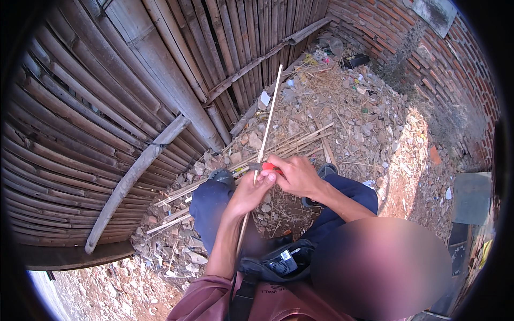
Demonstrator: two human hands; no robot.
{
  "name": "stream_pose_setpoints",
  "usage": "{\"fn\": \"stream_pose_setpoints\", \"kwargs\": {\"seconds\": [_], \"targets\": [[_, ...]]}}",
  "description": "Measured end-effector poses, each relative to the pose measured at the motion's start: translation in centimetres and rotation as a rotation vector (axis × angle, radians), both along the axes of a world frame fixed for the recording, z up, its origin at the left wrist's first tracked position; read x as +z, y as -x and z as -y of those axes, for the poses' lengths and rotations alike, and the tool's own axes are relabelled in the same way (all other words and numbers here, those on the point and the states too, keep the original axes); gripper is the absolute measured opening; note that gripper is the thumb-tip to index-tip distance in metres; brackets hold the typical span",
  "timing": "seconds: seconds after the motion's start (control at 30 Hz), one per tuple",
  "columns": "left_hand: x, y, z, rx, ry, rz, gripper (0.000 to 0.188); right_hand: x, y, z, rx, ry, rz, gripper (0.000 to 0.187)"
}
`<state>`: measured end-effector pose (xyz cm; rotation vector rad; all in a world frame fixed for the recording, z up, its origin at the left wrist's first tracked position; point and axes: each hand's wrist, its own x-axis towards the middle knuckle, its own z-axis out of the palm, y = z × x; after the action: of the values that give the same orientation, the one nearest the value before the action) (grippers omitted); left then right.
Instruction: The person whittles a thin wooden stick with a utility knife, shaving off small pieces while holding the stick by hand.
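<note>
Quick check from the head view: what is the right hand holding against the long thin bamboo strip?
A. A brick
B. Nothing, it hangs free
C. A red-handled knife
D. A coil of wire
C: the right hand closes on a red-handled knife at the bamboo strip, which the left hand steadies.

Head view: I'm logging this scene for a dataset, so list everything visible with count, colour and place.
bamboo strip: one, pale tan, held upright at centre
knife: one, red handle, in right hand
loose bamboo strips: many, tan, on ground ahead
bamboo fence: one, grey-brown, left
brick wall: one, red, upper right
rubble: scattered, grey, on ground
pouch: one, dark, at waist
left hand: grips strip
right hand: grips knife
</note>
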<state>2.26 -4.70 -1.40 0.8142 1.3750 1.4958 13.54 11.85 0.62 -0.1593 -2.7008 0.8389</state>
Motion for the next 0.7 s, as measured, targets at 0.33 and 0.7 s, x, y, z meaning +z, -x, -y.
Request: {"fn": "stream_pose_setpoints", "kwargs": {"seconds": [0.33,0.7], "targets": [[0.0,0.5,0.4,-0.010,0.050,0.380,0.021,0.5,0.4,-3.0,-0.062,0.866,-0.099,0.031],[-1.0,0.0,1.8,-0.165,0.017,0.211,0.052,0.9,0.4,-2.9,-0.096,1.200,0.044,0.032]]}}
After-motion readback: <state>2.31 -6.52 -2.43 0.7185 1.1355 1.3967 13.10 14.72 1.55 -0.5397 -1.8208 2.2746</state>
